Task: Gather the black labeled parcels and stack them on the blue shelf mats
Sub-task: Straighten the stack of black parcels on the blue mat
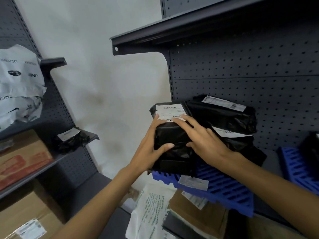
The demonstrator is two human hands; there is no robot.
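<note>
My left hand [151,149] grips the left side of the black labeled parcel [172,134], my right hand [205,142] lies flat on top, fingers spread, and the parcel rests on the blue mat [224,188], touching other black parcels [224,116] to its right.
</note>
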